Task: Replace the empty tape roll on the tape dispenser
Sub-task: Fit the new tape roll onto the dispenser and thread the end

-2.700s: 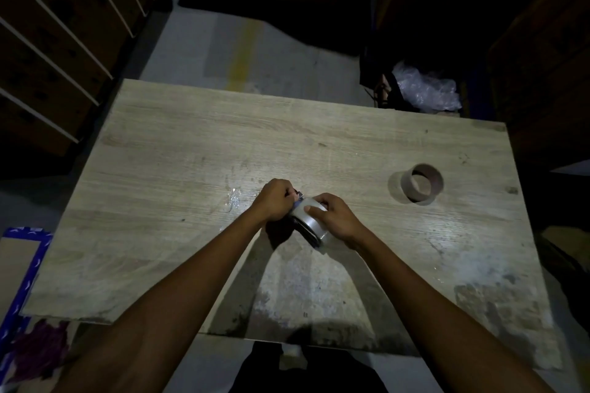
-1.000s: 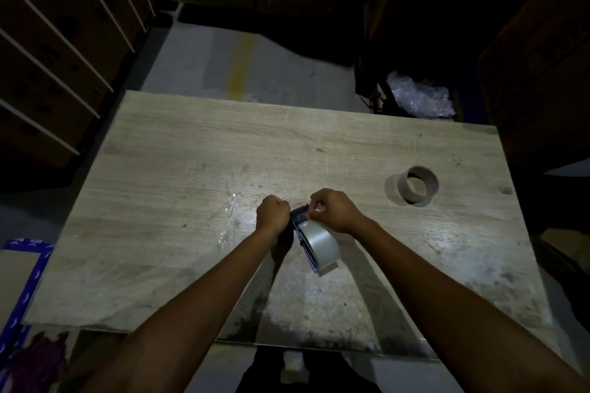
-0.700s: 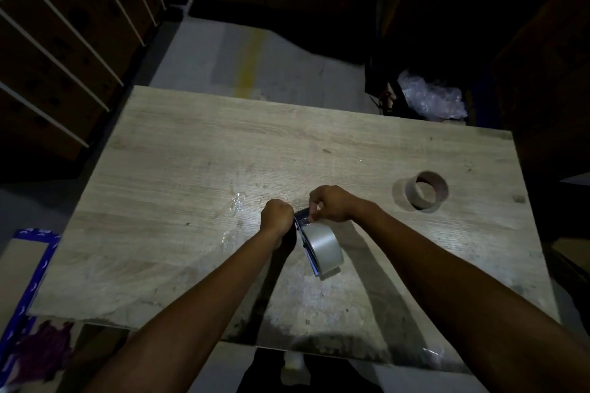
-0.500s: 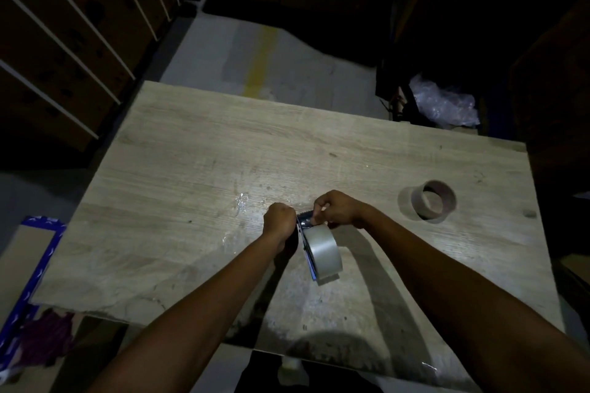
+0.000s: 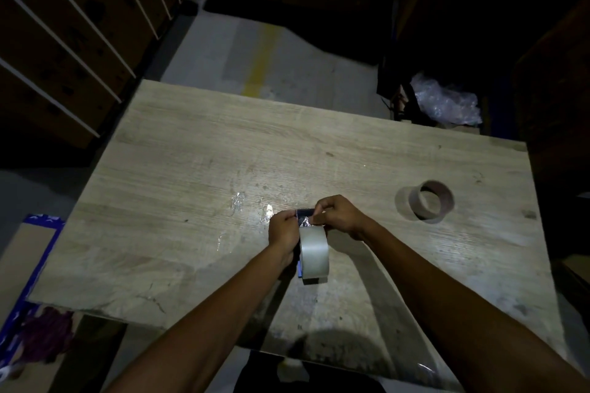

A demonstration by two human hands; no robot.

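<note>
A full roll of clear tape sits on the blue tape dispenser, held just above the wooden table. My left hand grips the dispenser from the left side, hiding most of its body. My right hand pinches the crinkled free end of the tape at the dispenser's dark front end. The empty brown cardboard roll lies on its side on the table, far to the right of both hands.
Scraps of clear tape stick to the table just left of my hands. Crumpled plastic wrap lies on the floor beyond the table's far right corner. Shelving with boxes stands at the left. A blue-edged carton lies at the lower left.
My right hand left the side of the roll and went to the dispenser's front end, where it now pinches the tape end. The roll turned edge-on towards me.
</note>
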